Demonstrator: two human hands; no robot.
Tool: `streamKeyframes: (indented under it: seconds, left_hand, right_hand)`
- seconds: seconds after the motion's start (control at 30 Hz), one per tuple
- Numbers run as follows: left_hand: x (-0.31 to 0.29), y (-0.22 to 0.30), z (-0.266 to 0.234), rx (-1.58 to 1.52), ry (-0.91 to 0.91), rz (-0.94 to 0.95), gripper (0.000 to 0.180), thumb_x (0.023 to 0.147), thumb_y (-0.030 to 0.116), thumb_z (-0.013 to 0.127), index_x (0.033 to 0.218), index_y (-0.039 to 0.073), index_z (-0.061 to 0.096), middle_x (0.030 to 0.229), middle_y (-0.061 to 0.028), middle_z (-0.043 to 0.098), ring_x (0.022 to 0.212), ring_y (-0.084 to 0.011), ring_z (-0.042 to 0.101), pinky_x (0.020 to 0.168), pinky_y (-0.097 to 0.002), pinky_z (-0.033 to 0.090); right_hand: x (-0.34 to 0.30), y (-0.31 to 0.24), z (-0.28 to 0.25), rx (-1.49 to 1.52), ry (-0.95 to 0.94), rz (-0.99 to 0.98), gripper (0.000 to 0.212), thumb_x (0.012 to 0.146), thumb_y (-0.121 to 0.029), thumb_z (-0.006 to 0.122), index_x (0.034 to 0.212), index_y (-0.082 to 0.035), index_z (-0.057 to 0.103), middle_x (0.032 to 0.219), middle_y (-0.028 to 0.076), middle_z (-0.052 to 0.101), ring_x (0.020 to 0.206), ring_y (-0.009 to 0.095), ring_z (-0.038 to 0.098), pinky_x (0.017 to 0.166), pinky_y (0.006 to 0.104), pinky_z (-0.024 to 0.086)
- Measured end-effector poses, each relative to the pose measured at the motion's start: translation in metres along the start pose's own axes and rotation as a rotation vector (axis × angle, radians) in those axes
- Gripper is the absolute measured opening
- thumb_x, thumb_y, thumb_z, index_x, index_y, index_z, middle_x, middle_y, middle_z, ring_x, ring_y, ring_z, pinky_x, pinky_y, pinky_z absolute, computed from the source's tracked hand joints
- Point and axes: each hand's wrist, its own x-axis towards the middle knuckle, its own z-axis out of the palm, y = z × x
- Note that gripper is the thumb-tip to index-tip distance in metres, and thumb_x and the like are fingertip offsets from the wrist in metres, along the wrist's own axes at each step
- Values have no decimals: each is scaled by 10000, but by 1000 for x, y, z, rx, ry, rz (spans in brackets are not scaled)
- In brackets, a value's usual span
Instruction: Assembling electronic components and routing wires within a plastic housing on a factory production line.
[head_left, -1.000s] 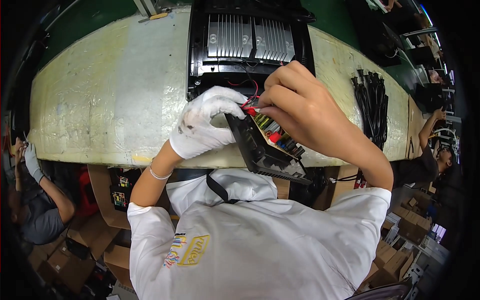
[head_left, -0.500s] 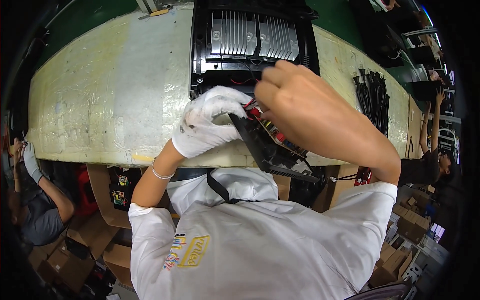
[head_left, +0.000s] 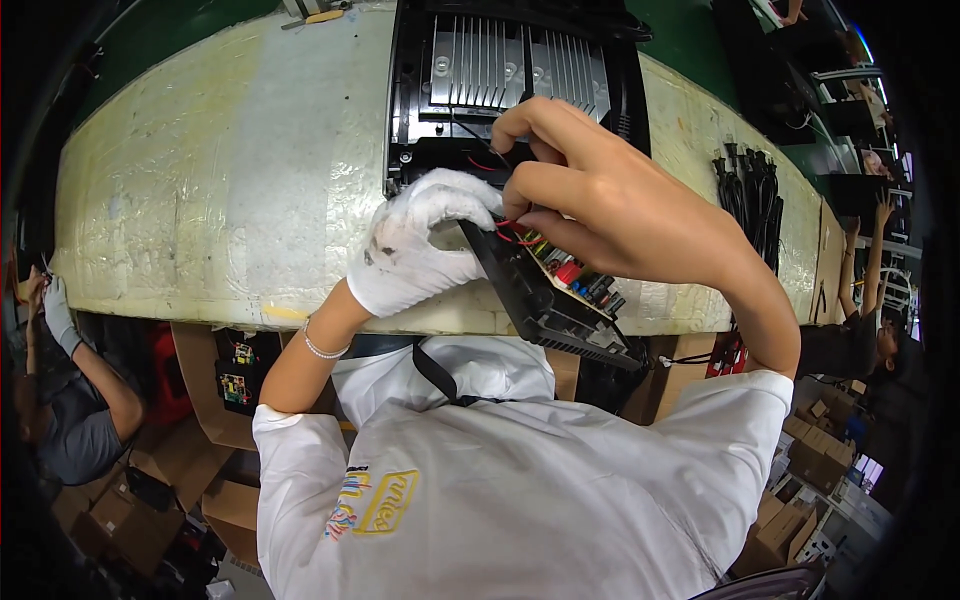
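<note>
My left hand, in a smudged white glove, is closed on the edge of a black plastic panel. The panel is tilted over the bench's near edge and bears a circuit board with red, yellow and blue parts. Bare and bent over the board, my right hand pinches thin red and black wires beside the gloved fingertips. The exact grip is partly hidden. Just beyond both hands lies an opened black device casing with a finned silver heat sink; thin wires run inside it.
A bundle of black power cords lies on the right of the film-covered bench. A yellow-handled tool is at the far edge. Cardboard boxes stand below the bench. Other people work at far left and far right.
My right hand has turned and its index finger has lifted away, uncovering more of the board and the red wires. My left hand keeps its grip on the panel.
</note>
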Motion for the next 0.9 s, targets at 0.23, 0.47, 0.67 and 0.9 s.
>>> streamKeyframes:
  seconds: [0.23,0.47,0.67,0.9]
  left_hand:
    - [-2,-3,1,63,-16,2,335,672,104,839,943,86,643,1098,-84,634,1018,-248,620,884,-351,511]
    - [-6,-11,1,-105,-32,10,318,687,97,835,940,84,643,1098,-94,645,1040,-240,625,897,-346,507]
    - [-5,-12,-1,-40,-61,-1,341,678,99,846,942,86,630,1071,-94,650,1028,-239,626,897,-342,506]
    - [-4,-12,-1,-73,-109,-50,340,687,99,849,932,80,615,1051,-90,649,1028,-233,624,906,-334,499]
  right_hand:
    - [2,0,3,7,37,46,141,782,1,694,897,-31,618,1099,116,551,896,278,547,756,376,483]
    - [3,3,-3,-90,5,47,147,777,-24,712,891,-47,621,961,75,596,871,283,547,753,387,479]
    - [2,6,1,21,15,-24,155,756,-12,727,872,-32,625,986,82,593,908,280,566,762,371,483]
    - [4,9,5,91,46,-39,211,726,-1,737,914,-56,658,1025,106,557,858,271,568,709,354,480]
